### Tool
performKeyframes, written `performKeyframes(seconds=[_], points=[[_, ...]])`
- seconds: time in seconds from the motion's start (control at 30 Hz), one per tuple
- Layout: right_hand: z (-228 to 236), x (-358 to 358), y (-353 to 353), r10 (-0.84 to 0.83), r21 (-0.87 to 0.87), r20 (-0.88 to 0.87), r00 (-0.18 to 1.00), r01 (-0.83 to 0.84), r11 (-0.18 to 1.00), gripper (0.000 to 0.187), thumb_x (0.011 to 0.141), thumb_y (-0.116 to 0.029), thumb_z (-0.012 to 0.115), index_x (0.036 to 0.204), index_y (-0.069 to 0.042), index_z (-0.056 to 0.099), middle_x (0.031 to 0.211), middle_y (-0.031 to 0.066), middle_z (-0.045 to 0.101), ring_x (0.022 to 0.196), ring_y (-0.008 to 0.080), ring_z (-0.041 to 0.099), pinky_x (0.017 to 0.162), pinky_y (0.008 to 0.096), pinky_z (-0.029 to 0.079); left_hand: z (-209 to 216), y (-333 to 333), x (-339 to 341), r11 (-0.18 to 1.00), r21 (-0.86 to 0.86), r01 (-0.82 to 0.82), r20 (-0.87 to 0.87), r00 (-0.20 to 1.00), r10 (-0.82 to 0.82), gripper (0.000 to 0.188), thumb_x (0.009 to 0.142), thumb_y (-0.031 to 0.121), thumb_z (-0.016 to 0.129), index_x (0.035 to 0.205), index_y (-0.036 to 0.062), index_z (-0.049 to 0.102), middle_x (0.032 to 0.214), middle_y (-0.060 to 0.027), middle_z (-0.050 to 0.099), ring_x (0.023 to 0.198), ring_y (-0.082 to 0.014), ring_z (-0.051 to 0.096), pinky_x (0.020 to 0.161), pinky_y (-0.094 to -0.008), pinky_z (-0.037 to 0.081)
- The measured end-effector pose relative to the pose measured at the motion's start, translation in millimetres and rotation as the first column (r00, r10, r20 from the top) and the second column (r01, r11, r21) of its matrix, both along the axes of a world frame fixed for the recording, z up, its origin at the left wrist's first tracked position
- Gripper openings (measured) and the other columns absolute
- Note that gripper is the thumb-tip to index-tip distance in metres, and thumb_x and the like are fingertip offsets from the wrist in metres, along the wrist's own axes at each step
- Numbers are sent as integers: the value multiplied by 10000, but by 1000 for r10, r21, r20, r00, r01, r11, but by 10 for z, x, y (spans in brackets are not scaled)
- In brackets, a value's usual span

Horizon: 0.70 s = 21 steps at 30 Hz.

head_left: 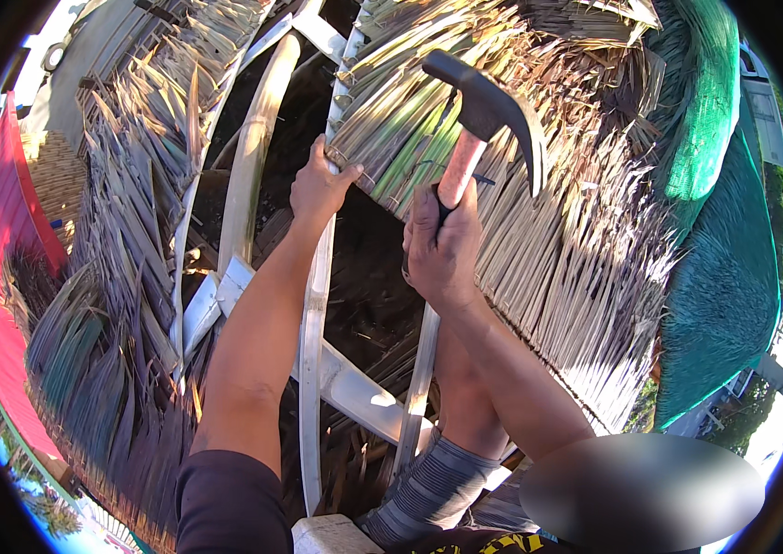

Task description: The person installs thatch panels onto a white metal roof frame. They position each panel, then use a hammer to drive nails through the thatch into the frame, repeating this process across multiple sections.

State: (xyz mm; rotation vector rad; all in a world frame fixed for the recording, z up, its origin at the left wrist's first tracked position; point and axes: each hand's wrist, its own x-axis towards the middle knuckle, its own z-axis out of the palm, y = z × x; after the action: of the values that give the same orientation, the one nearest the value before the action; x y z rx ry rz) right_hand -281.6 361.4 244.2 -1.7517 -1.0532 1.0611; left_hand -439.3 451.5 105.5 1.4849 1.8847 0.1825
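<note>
My right hand [444,245] is wrapped round the handle of a claw hammer [484,106], held raised over the thatch. The hammer has a dark head, with its curved claw toward the right and a reddish handle. My left hand [322,189] pinches the end of a thatch panel [391,138] of dry leaves, some with green streaks, where it meets a pale wooden batten [316,314]. Whether a nail sits between those fingers is too small to tell.
Dark gaps open between the battens, with a bamboo pole [257,148] and a pale crossbeam [354,392] across them. Older thatch [133,249] slopes away at left, beside a red roof [4,305]. Green netting [723,277] covers the right side. My knee [465,397] is between the battens.
</note>
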Motion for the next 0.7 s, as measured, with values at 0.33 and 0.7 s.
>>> performKeyframes(seconds=[0.33, 0.7], points=[[-402, -16, 331, -174, 539, -205, 963, 260, 801, 280, 1065, -261, 514, 975, -5, 443, 639, 94, 547, 535, 188, 580, 495, 335, 460, 211, 35, 55, 999, -43, 24, -30, 999, -26, 961, 769, 533, 777, 1534, 158, 333, 1322, -221, 620, 1190, -412, 616, 990, -495, 494], [-421, -19, 268, 343, -304, 203, 917, -274, 913, 349, 996, -306, 569, 1093, 11, 457, 882, 305, 673, 861, 511, 657, 741, 563, 540, 136, -38, -14, 987, -146, 67, -26, 997, -72, 1263, 672, 570, 852, 1555, -53, 200, 1414, -284, 530, 1275, -415, 561, 1030, -455, 479]])
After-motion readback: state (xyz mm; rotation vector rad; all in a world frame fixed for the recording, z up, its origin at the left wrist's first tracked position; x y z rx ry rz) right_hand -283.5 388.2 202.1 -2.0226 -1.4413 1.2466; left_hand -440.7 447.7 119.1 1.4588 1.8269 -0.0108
